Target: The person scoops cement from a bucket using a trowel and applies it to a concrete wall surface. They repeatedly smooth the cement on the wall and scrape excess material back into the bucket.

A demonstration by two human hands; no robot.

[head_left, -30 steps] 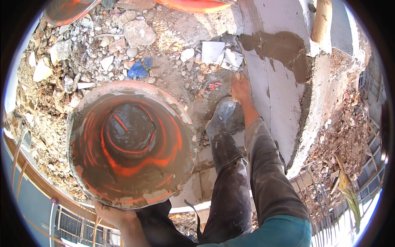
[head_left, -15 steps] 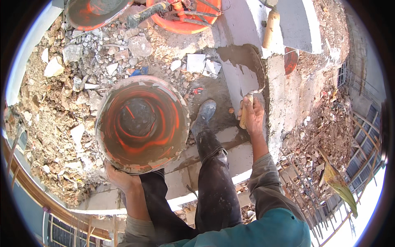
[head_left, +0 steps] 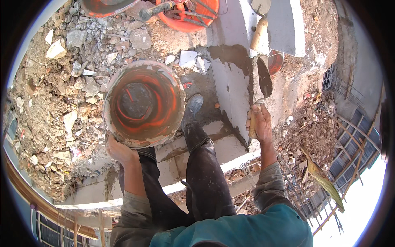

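My left hand (head_left: 120, 150) grips the near-left rim of a round orange bucket (head_left: 166, 101), tilted so its inside shows. Wet grey mortar (head_left: 135, 99) coats its walls and lies at its bottom. My right hand (head_left: 262, 123) is closed round the wooden handle of a trowel (head_left: 264, 79). Its mortar-smeared blade points away from me, over the top edge of a pale block wall (head_left: 230, 88). A dark patch of wet mortar (head_left: 230, 55) covers part of the wall's inner face, left of the blade.
Another trowel with a wooden handle (head_left: 259, 36) rests on the wall farther off. An orange tub of tools (head_left: 192, 16) and a second mortar bucket (head_left: 108, 7) stand at the back. Rubble (head_left: 78, 90) covers the left; steel rods (head_left: 298, 185) stick up at right.
The trowel has moved from the wall's inner face to above its top edge, its blade turned more edge-on. The bucket appears slightly higher and farther right as the view shifts.
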